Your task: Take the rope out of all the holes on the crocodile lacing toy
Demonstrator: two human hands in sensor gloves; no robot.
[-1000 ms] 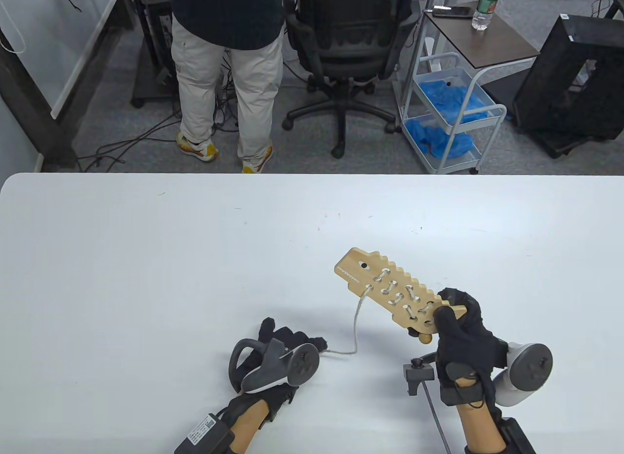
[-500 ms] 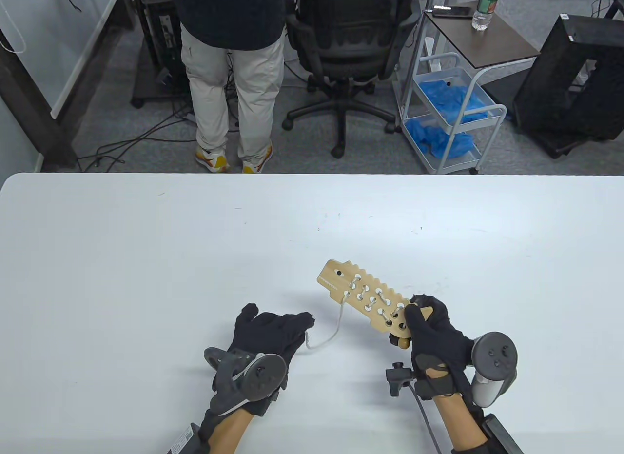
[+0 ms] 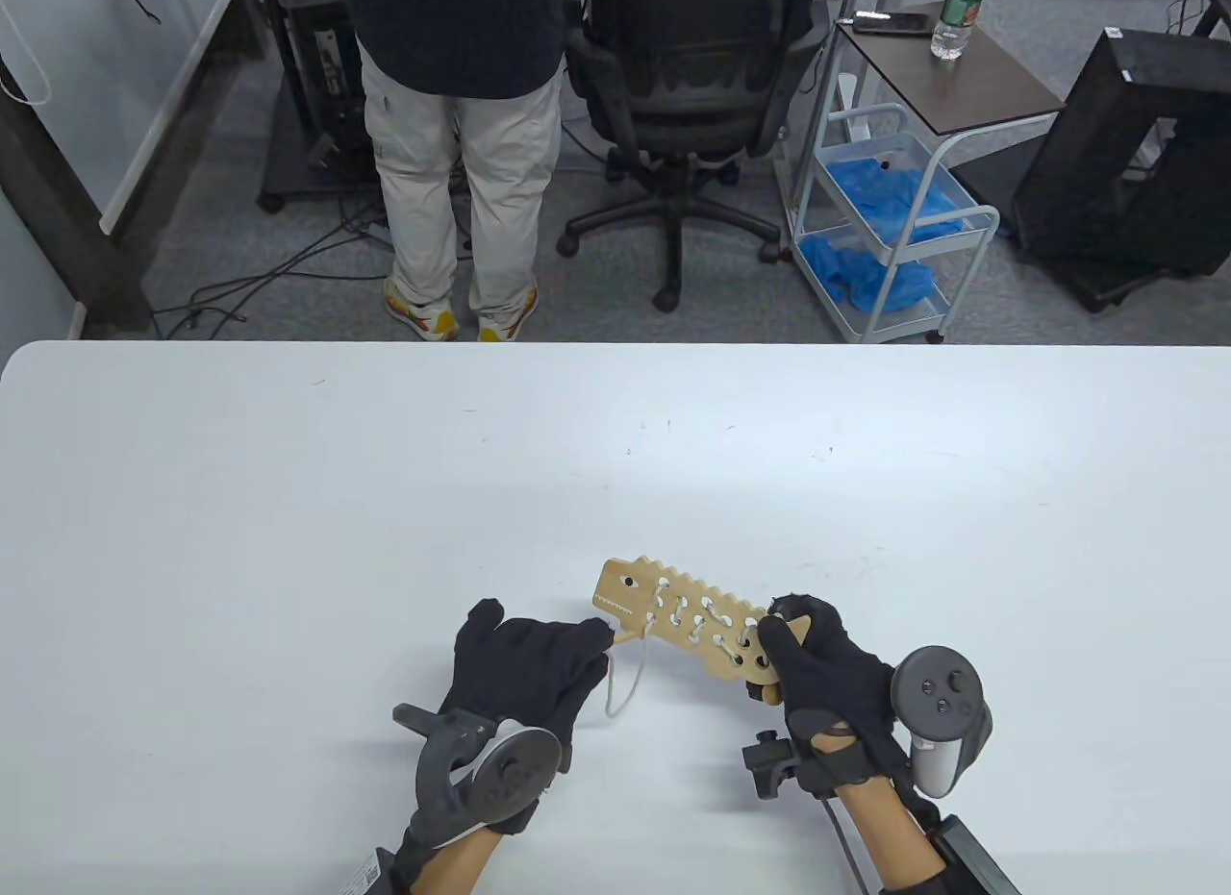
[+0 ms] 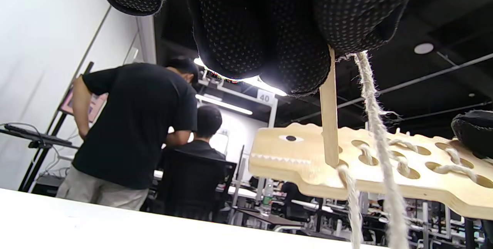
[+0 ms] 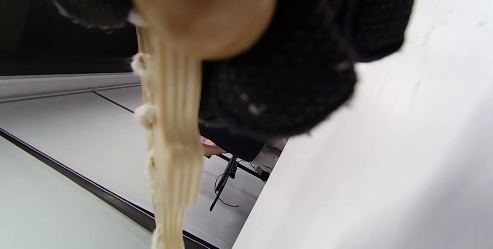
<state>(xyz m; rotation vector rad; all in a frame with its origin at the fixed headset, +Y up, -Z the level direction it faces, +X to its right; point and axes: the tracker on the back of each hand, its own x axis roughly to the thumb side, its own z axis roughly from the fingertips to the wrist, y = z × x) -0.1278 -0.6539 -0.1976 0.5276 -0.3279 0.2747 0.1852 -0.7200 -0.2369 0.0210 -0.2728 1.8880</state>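
Gripped: R hand [image 3: 817,659] held crocodile toy [image 3: 673,621] by tail end, above table [image 3: 288,501].
L hand [image 3: 534,664] pinched wooden needle [image 4: 329,125] at toy's head; rope [image 3: 625,683] hung slack, w/ rest laced thru holes.

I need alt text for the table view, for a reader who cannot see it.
On a white table, the gloved right hand holds a wooden crocodile lacing toy by its tail end, while the left hand pinches the wooden needle on the white rope near the toy's head. The rope is still laced through the holes.
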